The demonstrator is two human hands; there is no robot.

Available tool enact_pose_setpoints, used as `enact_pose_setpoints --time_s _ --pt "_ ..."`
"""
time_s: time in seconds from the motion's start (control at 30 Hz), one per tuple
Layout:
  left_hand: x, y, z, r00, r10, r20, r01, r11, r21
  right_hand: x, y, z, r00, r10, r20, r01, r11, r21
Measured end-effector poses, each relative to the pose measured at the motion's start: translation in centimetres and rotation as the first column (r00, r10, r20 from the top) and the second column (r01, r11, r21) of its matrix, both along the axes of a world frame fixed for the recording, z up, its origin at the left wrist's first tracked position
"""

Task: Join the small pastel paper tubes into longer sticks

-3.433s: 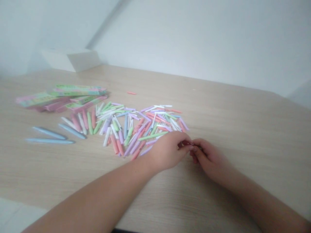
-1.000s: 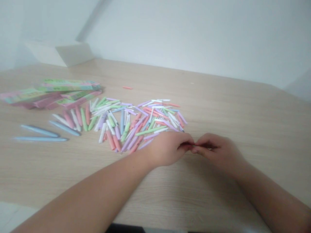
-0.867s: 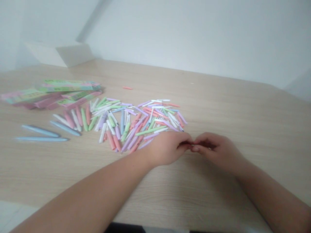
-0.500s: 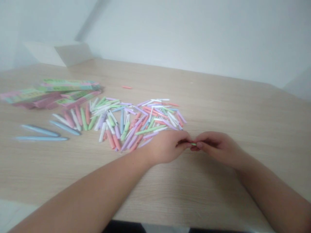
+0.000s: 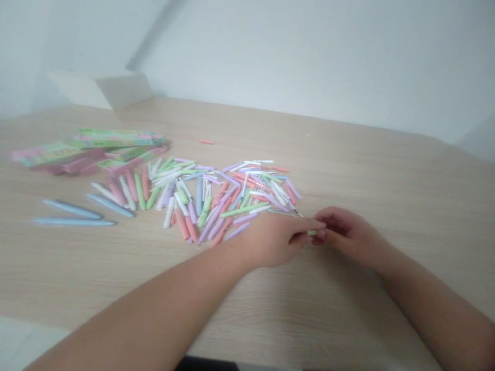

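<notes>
Currently, you are holding both hands together just over the tabletop (image 5: 247, 304), between the heap of pen pieces (image 5: 220, 211) and the near edge. Your left hand (image 5: 274, 239) is pinching one end of a small green piece (image 5: 311, 233), with its index finger reaching out straight above it and touching or nearly touching the other hand. Your right hand (image 5: 351, 237) is gripping the same piece from the other side, thumb and fingers drawn narrow; most of the piece is hiding inside your grips, so you cannot tell its full length.

Just beyond your left hand, a thin dark-tipped piece (image 5: 298, 212) is poking out of the heap. The heap itself is spreading across the middle of the tabletop, mixing white, green, purple, coral and blue pieces, many of them overlapping. Toward the left edge, three blue pens (image 5: 75, 222) are lying apart from the heap, pointing roughly the same way. Behind them, pink and green boxes (image 5: 118, 138) are lying stacked loosely across one another, looking blurred. One small coral piece (image 5: 206, 141) is lying alone nearer the far edge. Close to the far left corner, a white box (image 5: 124, 90) is standing before the pale wall (image 5: 309, 62).
</notes>
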State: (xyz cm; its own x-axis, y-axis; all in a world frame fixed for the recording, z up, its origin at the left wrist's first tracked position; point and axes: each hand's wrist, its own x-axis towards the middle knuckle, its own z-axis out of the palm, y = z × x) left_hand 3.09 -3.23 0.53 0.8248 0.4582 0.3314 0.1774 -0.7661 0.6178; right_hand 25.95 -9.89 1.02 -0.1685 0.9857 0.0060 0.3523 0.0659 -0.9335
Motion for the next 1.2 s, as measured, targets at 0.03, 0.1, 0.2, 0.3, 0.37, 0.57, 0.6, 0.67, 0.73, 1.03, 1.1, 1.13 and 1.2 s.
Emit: enact_pose_setpoints --time_s 0.03,0.1,0.2,0.3,0.37,0.57,0.6,0.67,0.73,1.03,1.1,1.13,1.2 --pt "0.0 0.0 0.1 1.0 0.003 -0.011 -0.002 1.0 0.019 0.1 0.1 -0.2 1.0 0.003 0.018 -0.003 1.0 0.004" --pt "0.0 0.0 0.2 0.999 0.014 -0.038 -0.012 0.999 0.043 0.5 0.2 -0.4 0.996 -0.013 0.087 0.009 0.999 0.046" --pt "0.1 0.1 0.2 0.997 0.052 -0.058 -0.05 0.998 0.035 1.3 0.4 -0.5 0.973 -0.135 0.186 0.101 0.978 0.184" --pt "0.1 0.0 0.2 0.993 0.089 -0.072 -0.087 0.996 0.034 1.9 0.8 -0.6 0.939 -0.277 0.202 0.225 0.942 0.249" --pt "0.1 -0.2 0.2 0.991 0.088 -0.099 -0.082 0.995 0.065 1.9 1.2 -0.8 0.914 -0.334 0.23 0.271 0.925 0.266" --pt "0.5 -0.3 -0.3 0.989 0.081 -0.122 -0.067 0.991 0.115 0.6 2.5 -1.0 0.892 -0.37 0.259 0.307 0.918 0.251" --pt "0.5 -0.3 -0.3 0.99 0.075 -0.116 -0.06 0.99 0.128 0.3 2.9 -0.8 0.89 -0.374 0.26 0.314 0.917 0.246" --pt "0.5 -0.3 -0.1 0.993 0.063 -0.103 -0.046 0.986 0.161 -0.4 3.8 -0.5 0.883 -0.369 0.289 0.301 0.919 0.255" --pt "0.4 -0.3 0.2 0.993 0.057 -0.099 -0.038 0.983 0.181 -1.1 5.3 -0.3 0.879 -0.34 0.334 0.255 0.928 0.271" --pt "0.1 -0.2 0.8 0.986 0.011 -0.168 0.012 0.991 0.135 -3.4 16.1 0.0 0.705 -0.248 0.664 0.052 0.952 0.3" --pt "0.2 -0.2 0.8 0.985 0.008 -0.171 0.015 0.991 0.135 -3.9 17.7 0.3 0.678 -0.16 0.717 -0.039 0.967 0.253" --pt "0.2 -0.1 0.7 0.985 0.008 -0.17 0.016 0.99 0.137 -4.1 18.2 0.5 0.658 -0.127 0.742 -0.077 0.969 0.235" --pt "0.3 -0.1 0.7 0.985 0.005 -0.173 0.019 0.99 0.138 -4.4 18.9 0.8 0.614 -0.097 0.784 -0.126 0.968 0.218"
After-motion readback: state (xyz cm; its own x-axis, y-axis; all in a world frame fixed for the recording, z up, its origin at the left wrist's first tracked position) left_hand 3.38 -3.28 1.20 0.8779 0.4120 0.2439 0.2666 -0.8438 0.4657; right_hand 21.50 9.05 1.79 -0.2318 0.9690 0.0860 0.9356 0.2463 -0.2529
